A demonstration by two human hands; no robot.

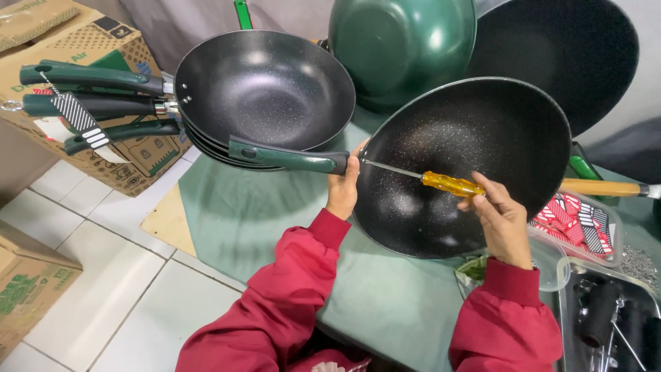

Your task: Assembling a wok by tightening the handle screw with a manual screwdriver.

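A black speckled wok is tilted up on its edge in front of me, its inside facing me. A dark green handle sticks out from its left rim. My left hand grips the joint where that handle meets the rim. My right hand holds a screwdriver with a clear yellow handle. Its thin metal shaft runs left across the wok's inside, and the tip rests at the rim by my left hand. Both sleeves are red.
A stack of black woks with green handles stands at the left on a green cloth. A green wok underside and another black wok lean behind. Cardboard boxes stand left. Plastic trays with small parts and a wooden handle lie right.
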